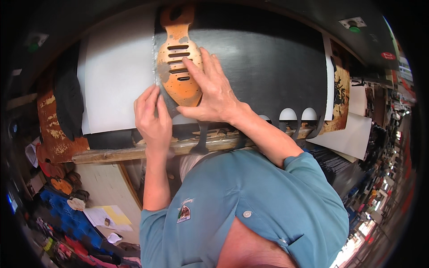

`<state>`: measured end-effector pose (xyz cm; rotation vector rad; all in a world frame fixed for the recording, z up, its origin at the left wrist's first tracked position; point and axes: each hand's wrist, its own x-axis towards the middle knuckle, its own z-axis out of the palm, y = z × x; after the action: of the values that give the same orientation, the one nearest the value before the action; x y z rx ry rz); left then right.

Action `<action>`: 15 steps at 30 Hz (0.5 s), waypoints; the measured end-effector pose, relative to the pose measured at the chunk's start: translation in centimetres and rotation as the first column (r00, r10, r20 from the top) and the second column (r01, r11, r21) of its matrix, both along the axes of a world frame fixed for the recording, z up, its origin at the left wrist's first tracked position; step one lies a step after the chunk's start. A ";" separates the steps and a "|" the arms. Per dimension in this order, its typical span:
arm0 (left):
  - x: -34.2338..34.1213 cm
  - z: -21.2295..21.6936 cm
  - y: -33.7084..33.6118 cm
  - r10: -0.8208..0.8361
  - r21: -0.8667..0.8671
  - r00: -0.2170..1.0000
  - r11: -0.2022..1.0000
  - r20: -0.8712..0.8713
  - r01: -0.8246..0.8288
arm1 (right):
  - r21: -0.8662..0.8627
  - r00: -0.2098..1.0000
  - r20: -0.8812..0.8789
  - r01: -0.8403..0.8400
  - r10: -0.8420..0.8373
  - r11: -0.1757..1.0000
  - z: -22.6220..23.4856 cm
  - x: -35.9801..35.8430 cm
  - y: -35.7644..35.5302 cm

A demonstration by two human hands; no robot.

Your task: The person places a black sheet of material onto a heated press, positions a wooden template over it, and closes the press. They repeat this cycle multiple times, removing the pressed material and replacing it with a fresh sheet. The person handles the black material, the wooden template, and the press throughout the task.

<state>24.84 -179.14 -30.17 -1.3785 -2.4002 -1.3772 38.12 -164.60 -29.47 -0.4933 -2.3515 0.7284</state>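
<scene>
An orange-tan plate-like cutting die (pixel 175 82), sole-shaped with dark slots and small holes, lies on a black sheet (pixel 272 67) close to its left edge. My right hand (pixel 213 91) rests on the die's right side, fingers spread and stretched out. Its index finger reaches the slots, and its thumb lies by the rounded lower end. Beside the die's lower left, my left hand (pixel 153 114) has its fingers bent and drawn together at the black sheet's edge. Whatever lies between those fingertips is hidden.
A white board (pixel 117 71) shows left of the black sheet, whose near edge has rounded cutouts. A wooden rail (pixel 111 155) runs along the front. A dark machine beam with a green button (pixel 354 28) overhangs the far side. White sheets (pixel 344 138) are at right.
</scene>
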 end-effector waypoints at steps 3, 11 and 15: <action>2.3 1.0 -1.8 -0.015 0.038 0.996 0.999 -0.090 0.019 | 0.004 1.000 0.019 0.012 -0.012 1.000 -0.3 0.0 0.0; 10.1 -2.4 -4.8 -0.193 0.034 0.981 0.981 0.006 0.193 | 0.050 0.999 -0.018 0.036 -0.035 0.998 -2.1 -0.9 -0.4; 9.9 -4.0 -4.3 -0.168 0.061 0.981 0.983 -0.093 0.174 | -0.131 0.995 -0.062 -0.086 0.079 0.988 1.7 2.3 1.6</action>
<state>34.72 -183.49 -34.19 -1.6242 -2.2032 -1.3897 40.44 -163.04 -27.75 -0.4283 -2.2919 0.9310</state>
